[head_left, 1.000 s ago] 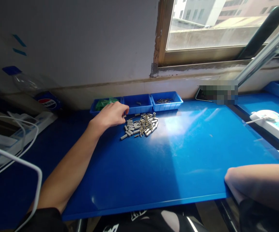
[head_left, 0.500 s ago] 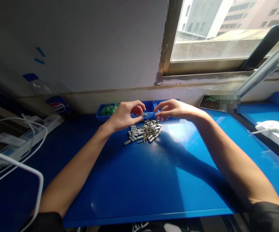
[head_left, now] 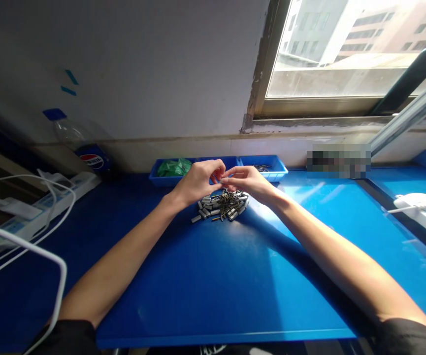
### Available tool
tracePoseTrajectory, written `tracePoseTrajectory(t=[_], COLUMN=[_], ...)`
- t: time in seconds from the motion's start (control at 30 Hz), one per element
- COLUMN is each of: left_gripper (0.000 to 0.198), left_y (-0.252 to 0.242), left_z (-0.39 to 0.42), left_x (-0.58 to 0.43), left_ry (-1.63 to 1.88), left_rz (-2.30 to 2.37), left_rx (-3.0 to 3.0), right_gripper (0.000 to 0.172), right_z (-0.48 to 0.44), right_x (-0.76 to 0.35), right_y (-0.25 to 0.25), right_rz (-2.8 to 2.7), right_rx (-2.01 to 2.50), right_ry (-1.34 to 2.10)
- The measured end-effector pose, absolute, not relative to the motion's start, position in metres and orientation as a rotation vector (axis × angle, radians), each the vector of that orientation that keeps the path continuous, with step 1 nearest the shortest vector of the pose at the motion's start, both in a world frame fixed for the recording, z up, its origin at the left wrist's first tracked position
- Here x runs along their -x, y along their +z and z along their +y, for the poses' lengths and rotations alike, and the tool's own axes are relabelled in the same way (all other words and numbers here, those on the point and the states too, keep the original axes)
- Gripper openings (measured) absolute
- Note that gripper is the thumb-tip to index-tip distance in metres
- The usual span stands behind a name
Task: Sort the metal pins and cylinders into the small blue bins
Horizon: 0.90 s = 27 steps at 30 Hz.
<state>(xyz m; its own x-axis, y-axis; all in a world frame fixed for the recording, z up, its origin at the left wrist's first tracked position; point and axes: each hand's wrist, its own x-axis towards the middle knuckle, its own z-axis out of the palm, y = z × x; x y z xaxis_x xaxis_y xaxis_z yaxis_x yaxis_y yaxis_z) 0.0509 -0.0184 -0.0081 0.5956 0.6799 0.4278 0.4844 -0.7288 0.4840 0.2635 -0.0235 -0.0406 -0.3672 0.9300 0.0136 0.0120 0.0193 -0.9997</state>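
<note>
My left hand (head_left: 198, 182) and right hand (head_left: 249, 181) meet fingertip to fingertip, both pinching one small part (head_left: 223, 180) — too small to make out — just above the one pile (head_left: 220, 207) of metal pieces near the mat's (head_left: 235, 276) far edge. Three bins (head_left: 272, 176) line that edge.

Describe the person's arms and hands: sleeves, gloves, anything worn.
Both arms are bare from short black sleeves down: the left sleeve and right sleeve sit at the picture's bottom edge. The left hand and right hand wear no gloves. No watch or bracelet shows at either wrist.
</note>
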Motion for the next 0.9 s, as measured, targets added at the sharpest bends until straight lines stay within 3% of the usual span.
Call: tracePoseTrajectory(t=[0.1,0.23,0.33,0.5,0.67,0.9], left_gripper=[0.017,0.009,0.018,0.03,0.039,0.025], left_y=[-0.01,-0.011,-0.013,-0.018,-0.019,-0.018], left_z=[-0.014,-0.009,-0.008,-0.006,-0.005,-0.006], left_x=[-0.047,-0.038,-0.036,-0.037,-0.037,-0.034], left_ry=[0.762,0.322,0.124,0.027,-0.086,-0.109], left_rz=[1.068,1.251,1.293,1.291,1.29,1.363], left_rx=[-2.549,-2.639,-2.696,-2.755,-2.753,-2.794], right_gripper=[0.039,0.047,0.046,0.017,0.019,0.021], right_z=[-0.018,-0.012,-0.013,-0.015,-0.015,-0.014], right_x=[-0.262,-0.264,-0.265,-0.27,-0.28,-0.283], right_y=[-0.048,-0.048,-0.043,-0.034,-0.026,-0.024], right_rz=[-1.42,-1.348,-1.33,-1.519,-1.826,-1.857], right_rx=[1.043,1.056,1.071,1.217,1.27,1.217], right_ry=[1.288,1.21,1.235,1.173,1.037,1.065])
